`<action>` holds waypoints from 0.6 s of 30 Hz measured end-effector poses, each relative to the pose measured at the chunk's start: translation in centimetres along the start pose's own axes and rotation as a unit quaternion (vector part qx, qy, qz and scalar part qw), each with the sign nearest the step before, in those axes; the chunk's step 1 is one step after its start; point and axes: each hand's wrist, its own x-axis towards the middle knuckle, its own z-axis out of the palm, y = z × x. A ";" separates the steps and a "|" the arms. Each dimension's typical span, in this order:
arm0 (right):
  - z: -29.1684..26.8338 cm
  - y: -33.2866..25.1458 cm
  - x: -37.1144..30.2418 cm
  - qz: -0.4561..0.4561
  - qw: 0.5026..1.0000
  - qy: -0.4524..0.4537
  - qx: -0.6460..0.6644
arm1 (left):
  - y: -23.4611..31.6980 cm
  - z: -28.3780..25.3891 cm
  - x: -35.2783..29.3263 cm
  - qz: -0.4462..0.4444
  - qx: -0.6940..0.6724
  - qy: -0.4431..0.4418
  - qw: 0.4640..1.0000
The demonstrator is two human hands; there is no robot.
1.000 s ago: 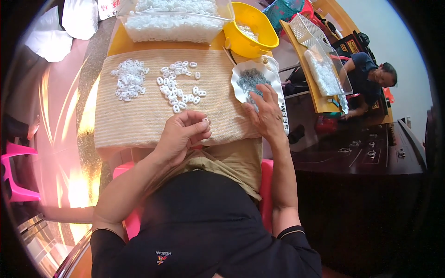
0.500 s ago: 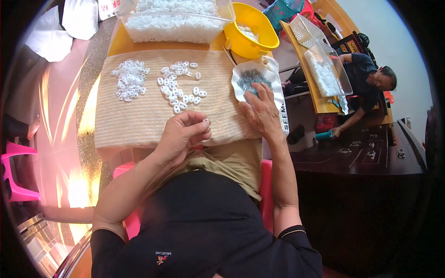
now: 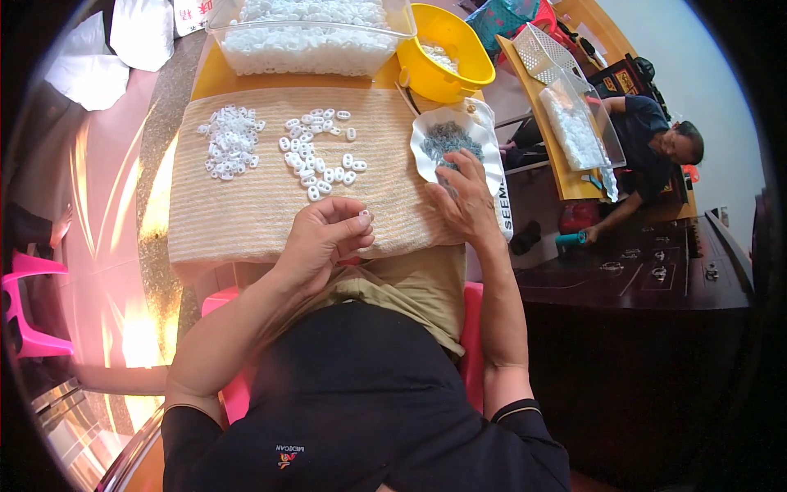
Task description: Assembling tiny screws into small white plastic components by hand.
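My left hand point(image 3: 328, 235) is closed in a pinch at the near edge of the striped cloth point(image 3: 209, 217). Between its thumb and forefinger is a small white plastic piece point(image 3: 366, 214), mostly covered by the fingers. My right hand point(image 3: 470, 203) reaches over a white wavy-rimmed dish point(image 3: 423, 157), thumb apart from the bent fingers. The fingertips touch small grey pieces point(image 3: 447, 135), perhaps springs, heaped in the dish. White oval two-holed plastic pieces point(image 3: 307, 161) lie scattered beyond my left hand. Farther left sits a denser pile of small white pieces point(image 3: 229, 143).
A clear bin point(image 3: 303, 57) full of white pieces stands at the far side, beside a yellow basin point(image 3: 434, 78). At the right, another person point(image 3: 652, 148) sits by a table with a clear bin point(image 3: 574, 131). A pink stool point(image 3: 37, 316) is at left.
My right hand's fingers have drawn in and bent more, shifting slightly back at the dish. My left hand keeps its pinch in the same place.
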 end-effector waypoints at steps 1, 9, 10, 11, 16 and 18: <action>-0.1 0.0 -0.1 0.006 1.000 0.002 0.016 | 0.0 0.0 0.0 0.000 -0.001 0.001 1.000; 0.5 0.5 -1.0 0.000 0.999 0.026 0.038 | 0.0 0.1 0.0 -0.001 -0.006 0.000 1.000; 0.6 0.6 -1.2 -0.006 0.999 0.034 0.035 | 0.0 0.1 -0.1 0.000 -0.001 0.003 1.000; 0.7 0.6 -1.3 -0.006 0.999 0.034 0.035 | 0.0 0.1 -0.1 0.001 0.004 0.006 1.000; 0.9 0.4 -1.6 -0.013 0.996 0.074 0.043 | 0.1 0.3 -0.2 -0.002 0.002 0.010 1.000; 0.7 0.1 -1.6 -0.010 0.997 0.070 0.038 | 0.1 0.3 -0.2 0.000 0.006 0.012 1.000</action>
